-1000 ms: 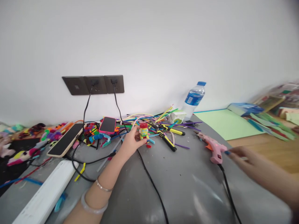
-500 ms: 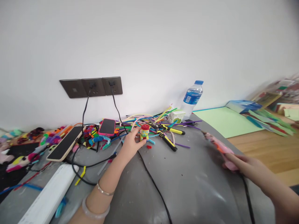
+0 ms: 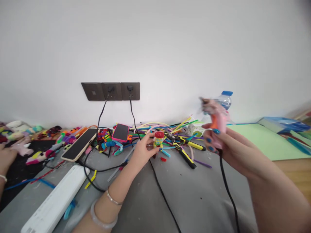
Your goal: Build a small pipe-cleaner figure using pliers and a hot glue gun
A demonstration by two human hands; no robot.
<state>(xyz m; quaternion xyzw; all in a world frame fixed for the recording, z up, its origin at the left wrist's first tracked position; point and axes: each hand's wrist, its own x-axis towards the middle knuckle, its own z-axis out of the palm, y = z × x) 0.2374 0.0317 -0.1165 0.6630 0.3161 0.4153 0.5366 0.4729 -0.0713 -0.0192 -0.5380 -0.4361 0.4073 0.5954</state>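
In the head view, pinched with the left fingers point(image 3: 152, 151) a small figure point(image 3: 159, 140) with red top and yellow-green body, upright at the counter point(image 3: 194, 200); could not tell if touching it. Curled the right fingers point(image 3: 224, 137) around the handle of a pink glue gun point(image 3: 220, 120), raised over the counter, with blurred nozzle directed to the left. Saw just below the left fingers a small red piece point(image 3: 163, 159). Noticed between left and right fingers yellow-black pliers point(image 3: 186, 157), lying with handles apart, and behind these a heap of coloured stems point(image 3: 155, 124). Found beyond the right fingers a bottle point(image 3: 226, 99), partly covered by the gun. Observed leftward of the left fingers a pink-edged phone point(image 3: 120, 132), and, well apart, another person's hand point(image 3: 6, 158).
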